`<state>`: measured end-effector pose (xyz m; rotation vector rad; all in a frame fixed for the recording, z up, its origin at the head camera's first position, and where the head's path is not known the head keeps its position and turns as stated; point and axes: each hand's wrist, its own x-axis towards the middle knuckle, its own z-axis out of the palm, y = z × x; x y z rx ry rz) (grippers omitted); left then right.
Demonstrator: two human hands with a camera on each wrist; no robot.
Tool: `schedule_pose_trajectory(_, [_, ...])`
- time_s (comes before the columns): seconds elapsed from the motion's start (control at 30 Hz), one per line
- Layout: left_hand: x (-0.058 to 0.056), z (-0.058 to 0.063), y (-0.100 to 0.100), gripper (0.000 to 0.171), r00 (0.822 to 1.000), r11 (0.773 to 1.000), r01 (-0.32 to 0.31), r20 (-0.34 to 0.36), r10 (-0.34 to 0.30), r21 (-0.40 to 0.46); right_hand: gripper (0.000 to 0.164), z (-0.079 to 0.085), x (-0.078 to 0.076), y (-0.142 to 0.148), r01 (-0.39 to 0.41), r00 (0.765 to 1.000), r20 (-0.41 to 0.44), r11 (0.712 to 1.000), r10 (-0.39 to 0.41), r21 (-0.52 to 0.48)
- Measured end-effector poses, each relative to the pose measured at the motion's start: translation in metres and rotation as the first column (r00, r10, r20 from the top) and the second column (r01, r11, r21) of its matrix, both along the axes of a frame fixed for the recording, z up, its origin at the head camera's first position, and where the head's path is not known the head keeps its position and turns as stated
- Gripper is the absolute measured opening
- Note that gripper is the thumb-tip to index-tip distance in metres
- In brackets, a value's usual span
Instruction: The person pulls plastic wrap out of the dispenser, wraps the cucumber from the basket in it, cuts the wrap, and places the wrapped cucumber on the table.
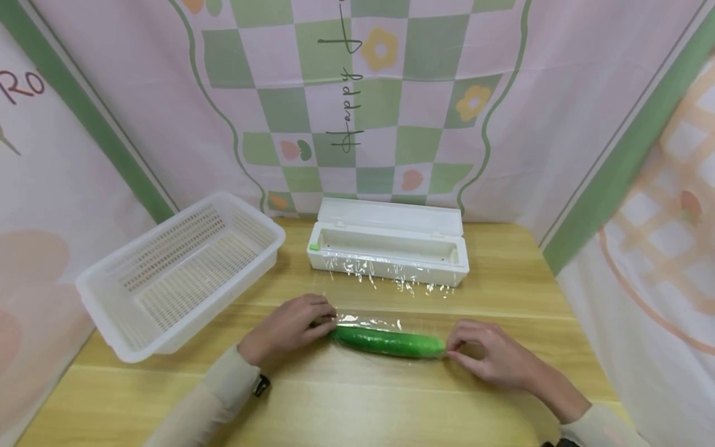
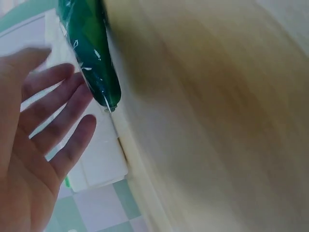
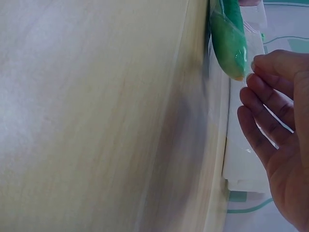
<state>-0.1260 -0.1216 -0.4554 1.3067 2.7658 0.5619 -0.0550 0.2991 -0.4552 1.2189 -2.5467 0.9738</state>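
Observation:
A green cucumber [image 1: 388, 342] lies sideways on the table, under and partly wrapped in clear cling film [image 1: 368, 321]. At its left end is my left hand [image 1: 296, 326]; in the left wrist view the fingers [image 2: 72, 104] are spread and fairly straight beside the wrapped cucumber [image 2: 91, 48], with the thumb apart. My right hand [image 1: 494, 354] is at the paler right end, thumb and forefinger pinching the film just past the tip. The right wrist view shows those fingertips [image 3: 256, 65] close to the cucumber [image 3: 229, 43], the other fingers loosely bent.
Behind the cucumber stands a long white cling film box [image 1: 385, 270], lid raised, with film hanging over its front and a green piece [image 1: 314, 247] at its left end. To the left sits a white slotted basket [image 1: 223, 298]. A patterned cloth [image 1: 374, 105] hangs behind the wooden table [image 1: 357, 410].

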Motion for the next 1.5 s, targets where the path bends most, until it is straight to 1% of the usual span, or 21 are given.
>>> schedule_pose_trajectory(0.13, [0.002,0.004,-0.001,0.037,0.999,0.999,0.034,0.02,-0.033,-0.038,0.032,0.002,-0.001,0.0,-0.004,1.0,0.006,1.0,0.004,-0.023])
schedule_pose_trajectory(0.2, [0.004,0.006,-0.002,0.039,0.998,0.998,0.046,0.034,-0.044,-0.047,0.032,0.002,-0.002,0.0,-0.001,1.0,0.004,1.0,0.001,-0.027])
schedule_pose_trajectory(0.3, [0.006,0.006,-0.002,0.039,0.996,0.997,0.059,0.076,-0.055,-0.045,0.033,0.002,-0.002,-0.001,0.008,1.0,0.0,0.999,-0.008,-0.031])
schedule_pose_trajectory(0.43, [0.008,0.006,-0.003,0.041,0.99,0.998,0.055,0.135,-0.05,-0.032,0.031,0.001,-0.001,-0.005,0.022,1.0,-0.02,0.999,-0.023,-0.039])
schedule_pose_trajectory(0.57, [0.009,0.006,-0.004,0.047,0.986,0.998,0.051,0.162,-0.047,-0.024,0.027,0.0,-0.001,-0.009,0.047,0.998,-0.029,0.998,-0.048,-0.038])
schedule_pose_trajectory(0.73, [0.009,0.006,-0.005,0.042,0.984,0.998,0.06,0.166,-0.058,-0.006,0.023,0.0,0.0,-0.013,0.081,0.997,0.009,0.996,-0.08,-0.028])
schedule_pose_trajectory(0.87, [0.006,0.003,-0.004,0.034,0.985,0.997,0.07,0.156,-0.072,0.018,0.021,-0.001,-0.001,-0.016,0.114,0.991,0.071,0.993,-0.111,-0.029])
schedule_pose_trajectory(1.0, [0.005,0.002,-0.004,0.031,0.988,0.997,0.08,0.131,-0.082,0.02,0.018,-0.002,-0.002,-0.02,0.165,0.979,0.13,0.986,-0.159,-0.033])
schedule_pose_trajectory(1.1, [0.005,0.002,-0.003,0.03,0.99,0.997,0.08,0.115,-0.082,0.017,0.016,-0.002,-0.001,-0.023,0.218,0.962,0.173,0.975,-0.21,-0.031])
schedule_pose_trajectory(1.23, [0.005,0.002,-0.003,0.029,0.991,0.997,0.074,0.111,-0.075,0.017,0.014,-0.002,-0.002,-0.028,0.308,0.927,0.227,0.951,-0.299,-0.004])
schedule_pose_trajectory(1.33, [0.005,0.001,-0.003,0.029,0.991,0.997,0.071,0.111,-0.072,0.02,0.014,-0.003,-0.003,-0.031,0.357,0.904,0.244,0.934,-0.352,0.025])
schedule_pose_trajectory(1.43, [0.005,0.001,-0.003,0.029,0.991,0.997,0.071,0.11,-0.073,0.019,0.014,-0.005,-0.005,-0.032,0.371,0.894,0.258,0.928,-0.367,0.033])
schedule_pose_trajectory(1.5, [0.005,0.0,-0.002,0.03,0.991,0.997,0.069,0.115,-0.071,0.017,0.016,-0.006,-0.006,-0.033,0.367,0.893,0.265,0.93,-0.363,0.036])
